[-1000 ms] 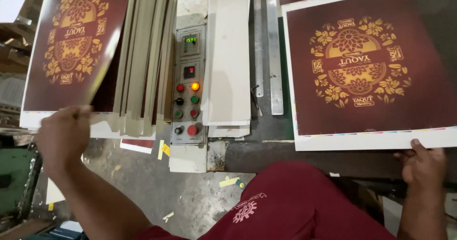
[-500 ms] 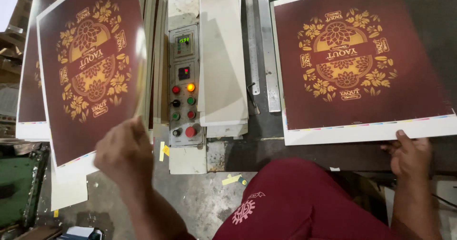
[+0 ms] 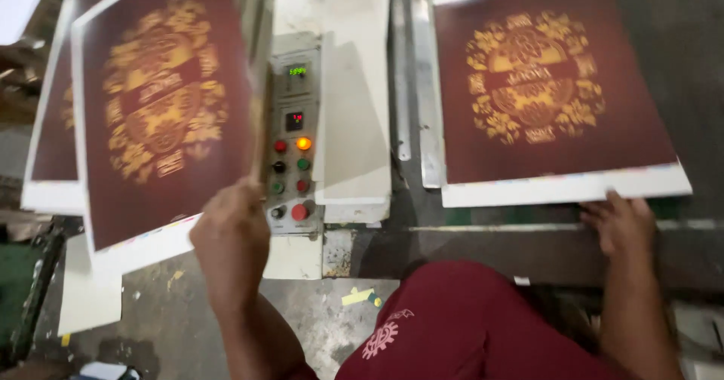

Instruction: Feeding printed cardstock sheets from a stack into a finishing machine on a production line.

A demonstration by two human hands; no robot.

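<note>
My left hand point(image 3: 230, 237) grips the lower edge of a dark red printed sheet with a gold ornament point(image 3: 162, 112) and holds it raised and tilted over a stack of the same sheets point(image 3: 49, 154) at the left. My right hand point(image 3: 622, 222) rests at the front edge of another dark red sheet with white margins point(image 3: 550, 93), which lies flat on the machine bed at the right. Its fingers touch the white margin; whether they grip it I cannot tell.
Between the two sheets stands a grey control panel point(image 3: 294, 131) with small displays and red, green, black and orange buttons. White boards point(image 3: 354, 108) and metal rails point(image 3: 407, 78) lie beside it. Below are a stained concrete floor point(image 3: 317, 312) and my dark red clothing point(image 3: 467, 327).
My left hand has lifted the sheet off the left stack and swung it rightward toward the panel. The right hand stayed at the front edge of the right sheet.
</note>
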